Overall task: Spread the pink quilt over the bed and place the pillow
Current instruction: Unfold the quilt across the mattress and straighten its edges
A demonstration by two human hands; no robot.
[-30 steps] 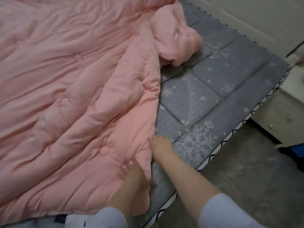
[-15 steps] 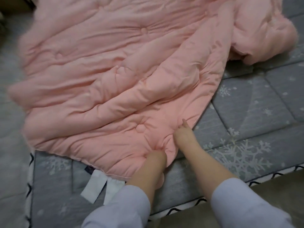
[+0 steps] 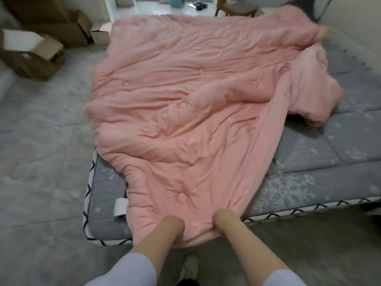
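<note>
— Where's the pink quilt [image 3: 195,120]?
— Rumpled across the grey mattress [image 3: 309,162], its near edge hanging over the side. The left hand [image 3: 175,220] has its fingers buried in that edge, gripping it.
— And the other?
— The right hand [image 3: 221,216], just beside, clutches the same hem, fingers hidden in folds.

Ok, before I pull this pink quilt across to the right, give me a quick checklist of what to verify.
1. Left hand gripping the quilt edge: ok, fingers buried in fabric.
2. Right hand gripping the same edge: ok.
3. Quilt lying flat: not ok, its right side is folded back and bunched.
4. Mattress covered: not ok, the grey right part is bare.
5. Quilt square on the bed: not ok, its left side overhangs onto the floor.
6. Pillow within reach: cannot tell, none in view.
</note>
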